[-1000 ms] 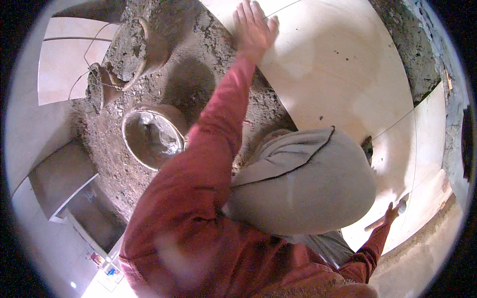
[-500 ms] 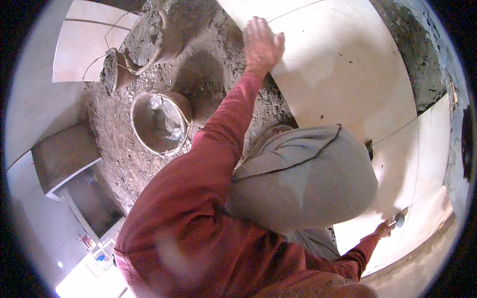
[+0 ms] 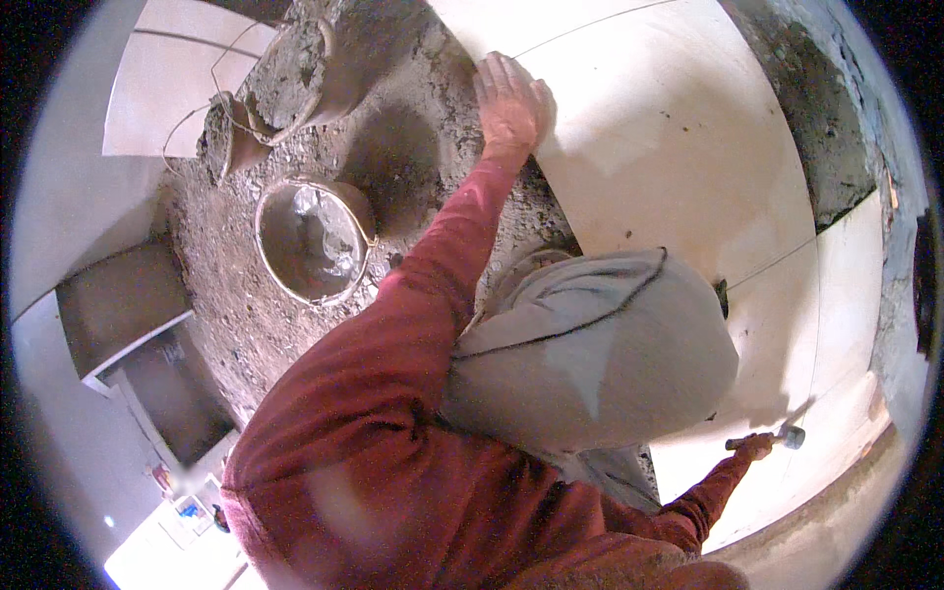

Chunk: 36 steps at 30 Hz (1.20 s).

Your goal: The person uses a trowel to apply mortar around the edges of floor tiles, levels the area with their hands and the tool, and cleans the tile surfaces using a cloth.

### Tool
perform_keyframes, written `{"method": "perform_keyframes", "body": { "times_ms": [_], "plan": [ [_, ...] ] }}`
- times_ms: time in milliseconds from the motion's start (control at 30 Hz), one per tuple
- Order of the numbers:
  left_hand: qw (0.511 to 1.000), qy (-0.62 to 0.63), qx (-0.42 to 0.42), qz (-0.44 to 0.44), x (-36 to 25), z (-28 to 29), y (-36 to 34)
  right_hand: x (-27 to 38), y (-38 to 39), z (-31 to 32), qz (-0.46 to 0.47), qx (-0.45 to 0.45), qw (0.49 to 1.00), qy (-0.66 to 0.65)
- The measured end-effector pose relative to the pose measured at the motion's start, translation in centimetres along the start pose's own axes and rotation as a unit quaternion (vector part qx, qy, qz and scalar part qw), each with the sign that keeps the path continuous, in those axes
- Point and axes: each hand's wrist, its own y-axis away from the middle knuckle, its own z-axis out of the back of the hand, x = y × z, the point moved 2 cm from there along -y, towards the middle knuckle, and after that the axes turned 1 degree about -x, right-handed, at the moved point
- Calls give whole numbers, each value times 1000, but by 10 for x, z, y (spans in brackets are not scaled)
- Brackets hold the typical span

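Legible text, labels, numbers and signs: none; the small blue item (image 3: 188, 510) and red item (image 3: 163, 479) at lower left are too small to resolve markings.

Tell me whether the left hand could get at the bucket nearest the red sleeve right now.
Probably yes: the left hand rests on the edge of the pale tile, apparently empty, and only rough ground shows between it and that bucket.
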Motion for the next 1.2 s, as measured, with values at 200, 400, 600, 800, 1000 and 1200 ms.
{"method": "perform_keyframes", "body": {
  "times_ms": [200, 400, 600, 800, 1000, 1200],
  "plan": [
    [998, -10, -54, -31, -21, -11, -6, 267, 115, 38, 199, 105, 931, -288],
    [997, 58, -42, -11, -23, -2, -14, 515, 321, 11, 360, 327, 859, -160],
    [996, 93, -5, 17, -23, 6, -16, 655, 470, -21, 577, 251, 754, -188],
    [997, 78, -2, 10, -21, 8, -18, 723, 533, -29, 692, 172, 697, -69],
    [997, 69, 1, 15, -22, 7, -18, 724, 523, -18, 651, 127, 731, -160],
    [995, 101, 8, 24, -22, 7, -19, 727, 526, -50, 659, 186, 722, -101]
  ]
}}
